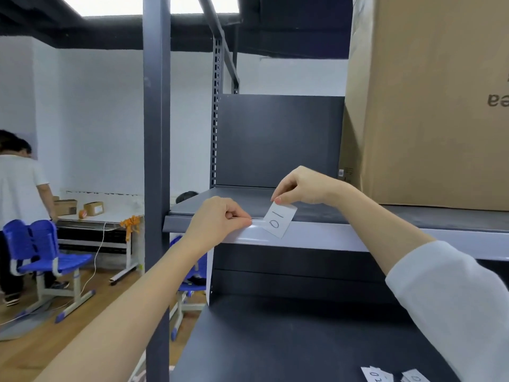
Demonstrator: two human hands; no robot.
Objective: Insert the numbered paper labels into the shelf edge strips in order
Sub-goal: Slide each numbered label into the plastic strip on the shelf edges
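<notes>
My right hand (300,186) pinches the top of a white paper label (279,220) marked "01", tilted, its lower end over the pale edge strip (325,235) of the upper shelf. My left hand (220,219) pinches the strip's clear top lip just left of the label. Several more numbered labels (391,376) lie on the lower shelf at the bottom right, partly cut off by the frame.
A large cardboard box (429,106) stands on the upper shelf at the right. A dark steel upright (156,133) rises left of my hands. Farther left are blue chairs (46,252), a table with small boxes (93,208), and a person in white (22,194).
</notes>
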